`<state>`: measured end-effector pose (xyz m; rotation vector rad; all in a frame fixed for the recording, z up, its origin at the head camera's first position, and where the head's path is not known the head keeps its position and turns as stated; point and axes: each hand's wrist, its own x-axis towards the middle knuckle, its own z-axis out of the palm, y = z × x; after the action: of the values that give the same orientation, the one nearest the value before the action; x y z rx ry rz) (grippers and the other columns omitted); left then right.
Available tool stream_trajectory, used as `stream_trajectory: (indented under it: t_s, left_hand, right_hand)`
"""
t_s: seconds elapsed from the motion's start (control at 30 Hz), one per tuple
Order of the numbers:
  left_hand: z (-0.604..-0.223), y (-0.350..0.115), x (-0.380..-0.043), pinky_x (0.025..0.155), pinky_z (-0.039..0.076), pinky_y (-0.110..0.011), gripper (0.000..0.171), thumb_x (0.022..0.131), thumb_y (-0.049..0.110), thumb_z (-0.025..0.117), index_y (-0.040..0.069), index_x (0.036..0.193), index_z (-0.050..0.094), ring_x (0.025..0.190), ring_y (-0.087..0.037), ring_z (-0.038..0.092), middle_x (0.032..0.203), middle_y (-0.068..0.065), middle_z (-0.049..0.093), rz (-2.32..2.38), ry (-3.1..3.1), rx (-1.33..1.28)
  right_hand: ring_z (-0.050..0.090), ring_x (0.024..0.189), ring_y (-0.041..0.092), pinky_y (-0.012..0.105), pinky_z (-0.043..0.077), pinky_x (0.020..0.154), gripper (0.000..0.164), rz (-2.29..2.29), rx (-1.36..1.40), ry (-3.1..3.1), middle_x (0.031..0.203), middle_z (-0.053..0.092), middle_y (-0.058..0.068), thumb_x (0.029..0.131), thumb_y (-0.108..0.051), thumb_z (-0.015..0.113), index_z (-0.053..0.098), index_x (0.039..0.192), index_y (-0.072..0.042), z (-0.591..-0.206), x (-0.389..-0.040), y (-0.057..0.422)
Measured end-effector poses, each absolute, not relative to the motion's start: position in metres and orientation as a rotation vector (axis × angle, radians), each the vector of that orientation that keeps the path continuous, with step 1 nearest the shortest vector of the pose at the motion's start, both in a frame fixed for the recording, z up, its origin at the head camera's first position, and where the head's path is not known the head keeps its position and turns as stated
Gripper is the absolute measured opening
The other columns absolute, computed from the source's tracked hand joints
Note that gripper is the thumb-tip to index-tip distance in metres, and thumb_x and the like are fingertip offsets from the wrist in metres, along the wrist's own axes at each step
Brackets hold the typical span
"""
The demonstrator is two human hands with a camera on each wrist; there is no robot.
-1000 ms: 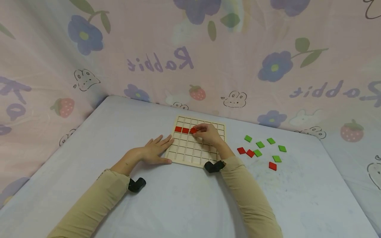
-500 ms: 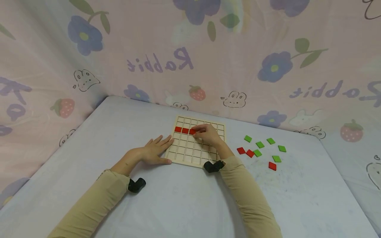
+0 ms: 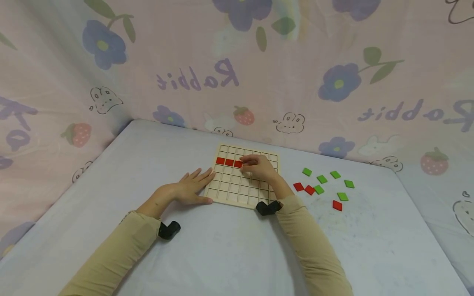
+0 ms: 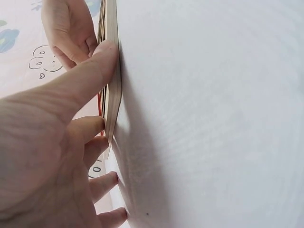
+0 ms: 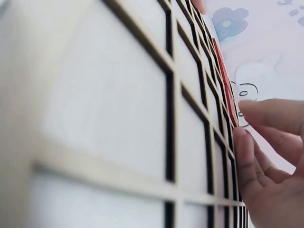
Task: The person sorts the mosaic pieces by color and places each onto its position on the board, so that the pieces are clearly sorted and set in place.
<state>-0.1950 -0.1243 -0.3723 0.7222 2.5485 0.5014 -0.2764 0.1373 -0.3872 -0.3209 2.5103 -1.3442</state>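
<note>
A pale wooden grid board [image 3: 234, 190] lies on the white-covered table. In one of its upper rows three red square tiles [image 3: 229, 163] sit side by side from the left edge. My right hand [image 3: 262, 168] is over the board, its thumb and index fingertips close at the right end of that red row. In the right wrist view those fingertips [image 5: 244, 107] stand apart, with no tile between them. My left hand [image 3: 189, 190] has its fingers spread along the board's left side. The left wrist view shows its thumb [image 4: 102, 61] against the board's edge [image 4: 113, 90].
Right of the board lie loose red tiles [image 3: 337, 205] and several green tiles [image 3: 342, 197], spread flat on the table. Black wrist devices [image 3: 169, 230] stick out from both sleeves. A patterned pink cloth [image 3: 192, 49] hangs behind the table.
The third red tile has gone from slightly tilted in the right fingers to flat in its cell beside the other two. The right fingertips have parted from it a little. The left hand stays put.
</note>
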Motion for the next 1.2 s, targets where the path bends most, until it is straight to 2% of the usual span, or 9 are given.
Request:
stream_trajectory:
  t_s: [0.33,0.9,1.2]
  left_hand:
    - [-0.374,-0.124,-0.196,0.115,0.0,-0.064,0.084,0.095,0.041,0.057,0.005,0.154,0.01,0.146,-0.045,-0.004,0.162,-0.015,0.001,0.509,2.544,0.728]
    - [-0.374,-0.124,-0.196,0.114,0.003,-0.065,0.085,0.095,0.043,0.056,0.004,0.154,0.01,0.145,-0.046,-0.002,0.161,-0.016,0.001,0.482,2.559,0.733]
    - [-0.372,-0.123,-0.195,0.114,0.002,-0.065,0.084,0.095,0.042,0.057,0.004,0.154,0.011,0.145,-0.046,-0.002,0.161,-0.017,0.002,0.497,2.551,0.728]
  right_hand:
    - [0.059,0.113,0.029,0.034,0.049,0.091,0.039,-1.42,-0.368,2.494,0.123,0.063,0.017,0.089,-0.012,0.067,0.061,0.126,-0.002,-0.383,-0.266,0.154]
    - [0.058,0.116,0.031,0.041,0.049,0.094,0.041,-1.444,-0.39,2.521,0.129,0.06,0.018,0.09,-0.012,0.065,0.059,0.129,-0.001,-0.376,-0.255,0.174]
    - [0.059,0.115,0.029,0.038,0.049,0.093,0.041,-1.445,-0.34,2.54,0.128,0.061,0.017,0.09,-0.013,0.067,0.059,0.128,-0.002,-0.376,-0.25,0.186]
